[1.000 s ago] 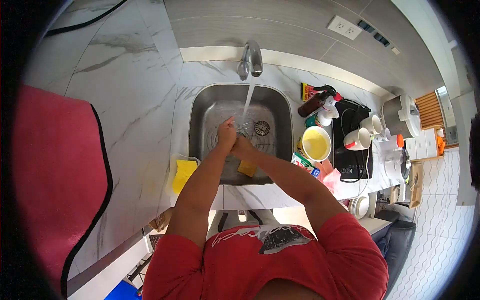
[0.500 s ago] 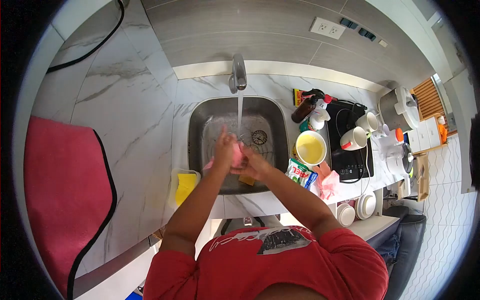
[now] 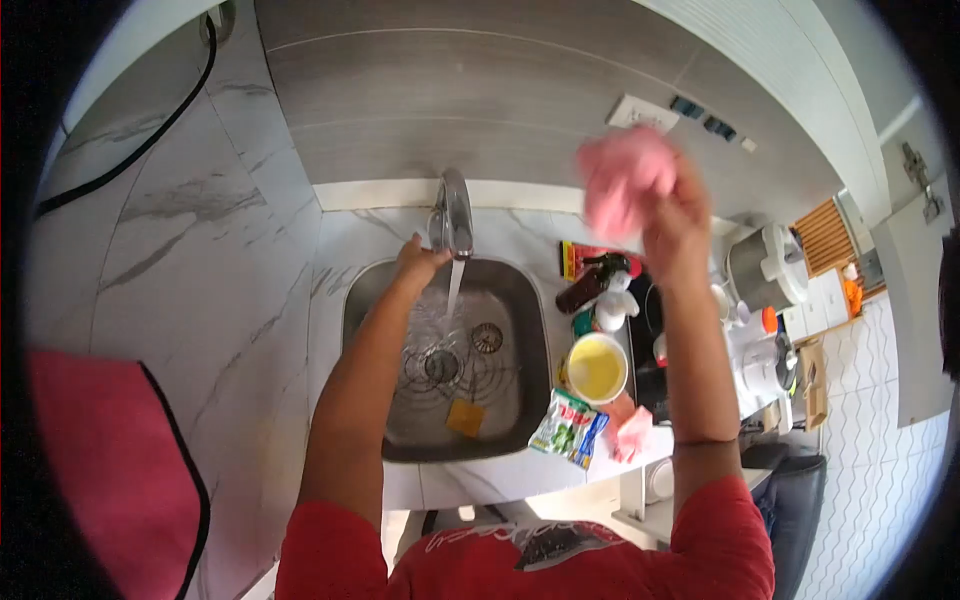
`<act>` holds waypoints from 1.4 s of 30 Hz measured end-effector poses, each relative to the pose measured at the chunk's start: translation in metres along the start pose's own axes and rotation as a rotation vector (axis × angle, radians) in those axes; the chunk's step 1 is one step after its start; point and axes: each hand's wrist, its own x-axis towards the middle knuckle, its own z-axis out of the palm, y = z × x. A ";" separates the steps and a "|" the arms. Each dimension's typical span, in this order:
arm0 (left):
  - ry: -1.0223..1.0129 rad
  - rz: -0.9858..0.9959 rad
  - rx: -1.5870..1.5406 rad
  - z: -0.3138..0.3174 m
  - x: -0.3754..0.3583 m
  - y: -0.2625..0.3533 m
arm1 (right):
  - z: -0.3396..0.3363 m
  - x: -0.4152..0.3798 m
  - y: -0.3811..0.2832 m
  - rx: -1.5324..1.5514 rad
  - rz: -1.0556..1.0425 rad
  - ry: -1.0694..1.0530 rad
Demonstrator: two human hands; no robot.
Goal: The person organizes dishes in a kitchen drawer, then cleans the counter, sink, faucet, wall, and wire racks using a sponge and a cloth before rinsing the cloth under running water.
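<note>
Beside the faucet [image 3: 455,205], my left hand [image 3: 418,264] reaches over the sink's back left corner, fingers apart and fingertips right at the faucet's base and spout. Water runs from the spout into the metal sink [image 3: 540,400]. My right hand [image 3: 680,225] is raised high over the right counter, closed on a crumpled pink cloth [image 3: 625,180] that is smeared by motion. A yellow sponge [image 3: 465,418] lies on the sink floor, near the drain [image 3: 487,338].
Right of the sink stand a brown spray bottle [image 3: 582,292], a white bottle [image 3: 614,305] and a tub with yellow inside [image 3: 598,368]. A green and white packet [image 3: 568,428] and another pink cloth [image 3: 630,437] lie in front. A red mat [image 3: 115,470] covers the left counter.
My right hand has lifted the pink cloth out of the sink, up and to the right. My left hand has let go of the cloth and moved to the faucet. The view has shifted.
</note>
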 end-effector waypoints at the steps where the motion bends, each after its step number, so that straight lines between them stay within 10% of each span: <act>1: 0.012 0.041 -0.010 0.001 -0.004 -0.005 | -0.010 0.033 0.010 -0.045 -0.151 0.085; 5: 0.064 0.090 0.042 0.003 -0.025 -0.006 | -0.039 0.150 0.074 -0.198 -0.520 0.415; 9: 0.060 0.086 0.163 -0.017 -0.031 0.020 | 0.006 0.249 0.146 -1.247 -0.943 0.944; 12: 0.113 0.188 0.132 -0.042 -0.029 0.023 | 0.141 0.213 0.139 -1.319 -0.731 0.251; 18: 0.197 0.247 0.045 -0.065 -0.024 0.015 | 0.275 0.240 0.152 -1.328 -1.239 -0.164; 24: 0.171 0.266 0.010 -0.059 -0.011 0.000 | 0.176 0.232 0.121 -1.423 -1.312 -0.217; 30: 0.140 0.164 -0.201 -0.083 -0.006 -0.013 | -0.009 0.202 0.102 -1.528 -0.990 0.258; 35: 0.130 0.081 -0.262 -0.090 -0.021 -0.003 | 0.016 0.202 0.118 -1.276 -0.779 0.630; 39: 0.178 0.175 -0.145 -0.091 -0.018 -0.019 | 0.153 0.195 0.147 -1.395 -0.471 -0.171; 42: 0.141 0.061 -0.195 -0.086 -0.022 -0.002 | 0.245 0.201 0.180 -1.222 -0.900 -0.497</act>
